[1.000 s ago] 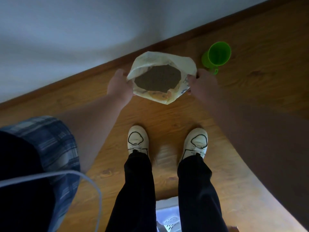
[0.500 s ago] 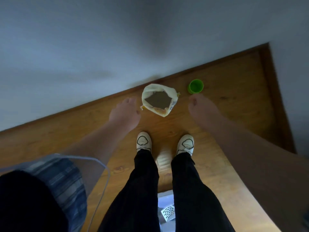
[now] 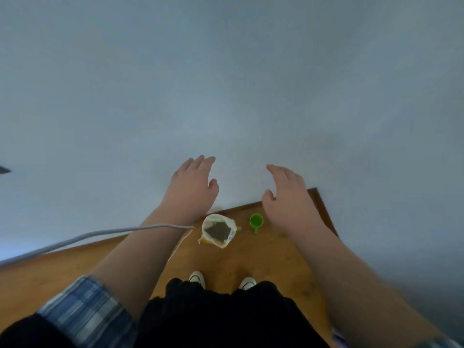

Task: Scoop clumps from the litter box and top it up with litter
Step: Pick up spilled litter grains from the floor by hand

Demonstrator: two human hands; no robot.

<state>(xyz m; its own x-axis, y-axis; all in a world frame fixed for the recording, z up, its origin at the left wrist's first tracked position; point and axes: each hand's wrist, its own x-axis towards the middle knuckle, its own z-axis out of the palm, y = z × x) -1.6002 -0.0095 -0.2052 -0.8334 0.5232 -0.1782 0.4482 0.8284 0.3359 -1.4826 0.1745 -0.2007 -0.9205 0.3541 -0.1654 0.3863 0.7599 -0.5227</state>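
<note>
Head view: trousers [image 3: 226, 317] hide most of both shoes [image 3: 197, 277] near litter bag [image 3: 216, 217].

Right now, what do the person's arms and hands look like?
Left hand and right hand are bare, ungloved. A blue-and-white plaid sleeve is pushed up the left arm; a pale grey cable crosses that forearm.

Plaid sleeve [image 3: 85, 315], black trousers [image 3: 221, 320], white shoes [image 3: 196, 277].
Sleeve checked blue and white; a grey cable [image 3: 100, 233] runs alongside.
</note>
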